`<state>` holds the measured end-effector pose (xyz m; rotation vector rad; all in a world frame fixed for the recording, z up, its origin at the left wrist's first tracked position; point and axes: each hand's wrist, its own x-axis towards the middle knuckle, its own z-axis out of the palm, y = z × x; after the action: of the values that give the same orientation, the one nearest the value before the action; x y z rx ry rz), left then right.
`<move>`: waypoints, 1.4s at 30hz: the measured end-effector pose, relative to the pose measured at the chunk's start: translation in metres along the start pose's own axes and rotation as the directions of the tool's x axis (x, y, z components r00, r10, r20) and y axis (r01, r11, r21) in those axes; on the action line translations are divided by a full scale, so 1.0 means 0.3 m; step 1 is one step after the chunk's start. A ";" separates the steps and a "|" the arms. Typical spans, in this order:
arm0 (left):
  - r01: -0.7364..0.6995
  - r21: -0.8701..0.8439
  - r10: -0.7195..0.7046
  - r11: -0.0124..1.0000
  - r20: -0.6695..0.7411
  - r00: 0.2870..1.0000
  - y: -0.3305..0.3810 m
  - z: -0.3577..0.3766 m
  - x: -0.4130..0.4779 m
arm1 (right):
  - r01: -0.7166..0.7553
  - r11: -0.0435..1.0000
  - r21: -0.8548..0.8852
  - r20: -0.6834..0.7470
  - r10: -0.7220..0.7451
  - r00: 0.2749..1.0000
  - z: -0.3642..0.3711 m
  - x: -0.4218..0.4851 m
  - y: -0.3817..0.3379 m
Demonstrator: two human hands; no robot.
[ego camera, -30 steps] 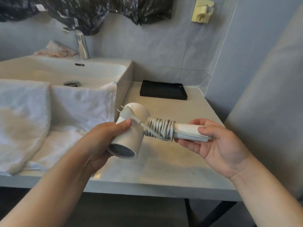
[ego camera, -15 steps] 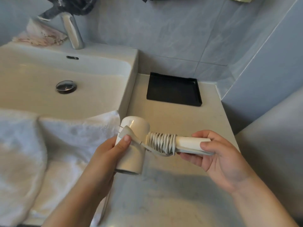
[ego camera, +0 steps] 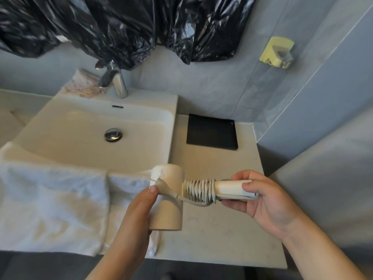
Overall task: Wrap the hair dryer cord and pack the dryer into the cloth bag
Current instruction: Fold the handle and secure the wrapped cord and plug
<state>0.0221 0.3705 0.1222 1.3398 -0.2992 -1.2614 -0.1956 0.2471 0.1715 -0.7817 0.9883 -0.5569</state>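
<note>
A white hair dryer (ego camera: 168, 201) is held above the counter, barrel pointing down and handle lying to the right. Its grey cord (ego camera: 198, 190) is coiled tightly round the handle. The plug (ego camera: 163, 186) lies against the barrel, pinned there by my left thumb. My left hand (ego camera: 139, 213) grips the barrel from the near side. My right hand (ego camera: 260, 196) grips the free end of the handle. No cloth bag is in sight.
A white sink (ego camera: 90, 130) with a chrome tap (ego camera: 119, 85) is at the left, white towels (ego camera: 52, 203) draped over its front edge. A black tray (ego camera: 212, 131) lies at the back of the pale counter (ego camera: 222, 235). Black plastic bags (ego camera: 121, 27) hang above; a yellow holder (ego camera: 277, 52) is on the wall.
The view has tilted up and pulled back, showing the hanging bags again. The dryer barrel has turned so its grille faces down. Both hands keep their hold.
</note>
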 end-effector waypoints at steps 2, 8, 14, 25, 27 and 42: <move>0.005 0.001 -0.004 1.000 -0.036 0.999 0.015 -0.009 -0.024 | -0.009 1.000 -0.020 0.020 0.009 1.000 0.016 -0.009 -0.005; 0.021 0.022 -0.018 1.000 -0.102 0.995 0.049 -0.020 -0.076 | 0.026 0.998 -0.064 0.094 -0.020 0.995 0.053 0.000 -0.041; 0.009 0.070 0.007 0.998 -0.231 0.973 0.090 -0.064 -0.153 | 0.022 0.996 -0.086 0.227 -0.002 0.974 0.109 0.034 -0.030; -0.165 -0.119 0.065 0.979 -0.586 0.807 0.092 -0.304 -0.362 | -0.040 0.981 -0.189 0.491 0.130 0.861 0.493 0.095 0.059; -0.207 -0.148 0.072 0.967 -0.619 0.782 0.087 -0.373 -0.401 | -0.044 0.975 -0.216 0.518 0.153 0.841 0.588 0.098 0.087; -0.020 -0.132 -0.047 0.991 -0.488 0.872 0.305 -1.194 -0.482 | 0.019 0.934 -0.355 0.468 0.161 0.869 1.414 0.204 0.396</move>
<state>0.2930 0.6585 0.1584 1.4939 0.1519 -0.8911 0.2174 0.4117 0.1834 -1.1338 0.6376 -0.0931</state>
